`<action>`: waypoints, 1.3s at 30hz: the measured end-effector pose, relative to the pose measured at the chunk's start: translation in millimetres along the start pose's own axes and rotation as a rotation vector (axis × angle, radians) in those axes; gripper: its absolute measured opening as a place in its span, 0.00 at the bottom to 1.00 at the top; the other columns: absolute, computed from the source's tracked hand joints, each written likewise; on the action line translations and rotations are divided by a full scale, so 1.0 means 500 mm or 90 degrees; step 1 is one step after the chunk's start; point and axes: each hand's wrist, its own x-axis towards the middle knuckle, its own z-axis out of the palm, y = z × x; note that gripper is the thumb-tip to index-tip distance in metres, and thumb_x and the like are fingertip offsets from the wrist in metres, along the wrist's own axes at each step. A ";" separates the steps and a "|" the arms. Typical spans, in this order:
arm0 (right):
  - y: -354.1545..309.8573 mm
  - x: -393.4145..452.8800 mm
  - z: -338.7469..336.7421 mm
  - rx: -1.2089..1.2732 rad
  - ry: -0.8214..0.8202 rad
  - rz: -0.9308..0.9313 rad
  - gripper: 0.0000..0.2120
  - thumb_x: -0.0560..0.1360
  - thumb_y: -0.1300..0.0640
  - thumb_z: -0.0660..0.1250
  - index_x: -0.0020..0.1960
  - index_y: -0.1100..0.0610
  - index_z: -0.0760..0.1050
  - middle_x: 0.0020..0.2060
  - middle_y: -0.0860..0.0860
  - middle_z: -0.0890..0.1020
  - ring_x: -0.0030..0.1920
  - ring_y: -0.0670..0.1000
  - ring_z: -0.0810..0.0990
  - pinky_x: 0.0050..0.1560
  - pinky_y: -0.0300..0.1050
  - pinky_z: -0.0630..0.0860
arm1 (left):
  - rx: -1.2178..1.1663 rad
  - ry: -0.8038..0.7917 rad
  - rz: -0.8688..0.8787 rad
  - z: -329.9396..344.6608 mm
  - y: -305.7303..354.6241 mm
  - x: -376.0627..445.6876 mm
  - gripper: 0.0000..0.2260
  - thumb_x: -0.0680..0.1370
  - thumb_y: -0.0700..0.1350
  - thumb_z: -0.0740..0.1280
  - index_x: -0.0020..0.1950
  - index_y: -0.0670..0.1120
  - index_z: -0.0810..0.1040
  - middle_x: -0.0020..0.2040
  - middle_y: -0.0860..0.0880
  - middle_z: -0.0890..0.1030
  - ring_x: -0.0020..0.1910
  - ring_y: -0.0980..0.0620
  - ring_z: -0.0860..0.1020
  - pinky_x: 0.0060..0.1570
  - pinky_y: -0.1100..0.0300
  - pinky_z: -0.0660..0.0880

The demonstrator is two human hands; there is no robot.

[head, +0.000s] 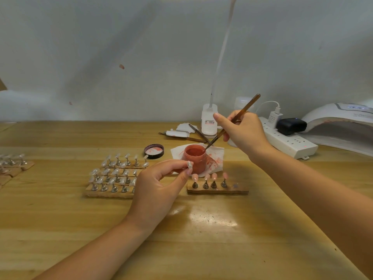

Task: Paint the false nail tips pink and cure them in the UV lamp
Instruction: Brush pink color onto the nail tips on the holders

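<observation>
The right hand (245, 131) grips a thin brush (232, 122) like a pen, its bristles dipped at the rim of the open jar of pink gel (195, 158) — loading colour, by the look of it. The jar stands on a stained paper tissue (216, 158), probably there to catch drips and wipe the bristles, and its lid (154, 151) lies inside-up just to the left.

The left hand (159, 188) pinches a single clear nail tip (189, 165) between thumb and forefinger, raised near the jar so the loaded brush has only a short way to travel. Just below it, a wooden strip (218, 191) carries four pink-coated tips (210, 176) on small metal stands; one place at its right end looks vacant, likely meant for the tip in hand.

To the left, the unpainted tips (116, 174) wait in rows on their own strips. The UV lamp (339, 126) sits at the far right of the desk (201, 239), mouth open toward the work, beside a white power strip (288, 141) — within reach once the strip is full.
</observation>
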 end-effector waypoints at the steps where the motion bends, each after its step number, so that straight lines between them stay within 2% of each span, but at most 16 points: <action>1: 0.002 0.000 -0.003 0.001 -0.004 -0.001 0.16 0.75 0.48 0.66 0.32 0.55 0.71 0.23 0.47 0.75 0.23 0.38 0.75 0.28 0.26 0.69 | -0.002 -0.002 -0.003 0.000 0.000 0.000 0.08 0.70 0.41 0.70 0.45 0.53 0.81 0.44 0.57 0.83 0.45 0.62 0.80 0.46 0.70 0.75; 3: 0.005 -0.001 -0.007 0.005 -0.008 -0.004 0.15 0.75 0.49 0.66 0.33 0.55 0.72 0.23 0.47 0.75 0.24 0.38 0.75 0.27 0.24 0.68 | -0.008 -0.002 -0.008 0.000 0.001 0.000 0.09 0.70 0.40 0.70 0.46 0.53 0.81 0.43 0.58 0.83 0.44 0.61 0.80 0.45 0.71 0.75; 10: 0.000 -0.007 -0.022 0.067 0.042 0.018 0.13 0.75 0.51 0.66 0.34 0.55 0.72 0.25 0.47 0.74 0.23 0.37 0.74 0.25 0.25 0.69 | -0.011 -0.004 -0.020 0.001 0.002 -0.001 0.11 0.70 0.39 0.71 0.44 0.55 0.81 0.43 0.60 0.83 0.44 0.62 0.80 0.43 0.72 0.74; 14: 0.001 -0.016 -0.008 0.055 0.026 0.042 0.14 0.75 0.50 0.65 0.33 0.55 0.72 0.24 0.47 0.75 0.23 0.37 0.74 0.25 0.25 0.68 | -0.001 -0.005 -0.025 0.000 0.004 -0.001 0.12 0.70 0.38 0.71 0.43 0.57 0.80 0.43 0.63 0.82 0.43 0.63 0.80 0.42 0.73 0.74; 19: 0.010 -0.025 0.001 0.066 0.015 0.063 0.15 0.75 0.50 0.65 0.33 0.55 0.72 0.21 0.45 0.75 0.20 0.37 0.72 0.31 0.35 0.67 | 0.003 -0.007 -0.035 -0.001 0.007 -0.001 0.12 0.70 0.39 0.71 0.43 0.58 0.79 0.42 0.62 0.82 0.44 0.63 0.79 0.42 0.72 0.74; 22: 0.015 -0.025 -0.003 0.070 0.026 0.071 0.14 0.75 0.49 0.65 0.33 0.55 0.73 0.20 0.44 0.75 0.21 0.37 0.72 0.32 0.37 0.67 | 0.010 -0.010 -0.034 -0.001 0.008 -0.001 0.13 0.70 0.39 0.71 0.43 0.58 0.79 0.42 0.63 0.82 0.45 0.63 0.79 0.43 0.71 0.75; 27: 0.014 -0.025 -0.021 0.077 0.050 0.079 0.14 0.75 0.50 0.65 0.34 0.54 0.73 0.24 0.48 0.76 0.22 0.37 0.74 0.33 0.37 0.69 | 0.008 -0.008 -0.032 -0.001 0.009 -0.001 0.14 0.70 0.38 0.71 0.42 0.58 0.79 0.41 0.63 0.82 0.44 0.64 0.79 0.43 0.74 0.73; 30: 0.000 -0.043 -0.034 0.129 0.070 0.022 0.12 0.76 0.51 0.65 0.35 0.54 0.72 0.24 0.45 0.76 0.24 0.39 0.75 0.32 0.35 0.71 | 0.012 -0.011 -0.029 -0.001 0.010 -0.002 0.14 0.70 0.37 0.71 0.43 0.58 0.79 0.40 0.62 0.82 0.44 0.64 0.79 0.42 0.73 0.73; 35: -0.031 -0.110 -0.046 0.207 0.029 -0.179 0.06 0.73 0.51 0.63 0.41 0.53 0.75 0.28 0.42 0.79 0.29 0.42 0.78 0.30 0.30 0.73 | 0.029 -0.012 -0.022 0.000 0.011 -0.001 0.14 0.70 0.37 0.71 0.42 0.58 0.79 0.40 0.62 0.81 0.43 0.65 0.78 0.37 0.74 0.71; 39: -0.016 -0.173 -0.040 0.182 -0.005 -0.301 0.09 0.73 0.52 0.63 0.49 0.55 0.78 0.36 0.41 0.82 0.37 0.39 0.80 0.37 0.30 0.75 | 0.034 -0.021 -0.021 0.000 0.013 -0.001 0.14 0.71 0.37 0.70 0.43 0.58 0.79 0.40 0.61 0.81 0.42 0.60 0.78 0.35 0.72 0.71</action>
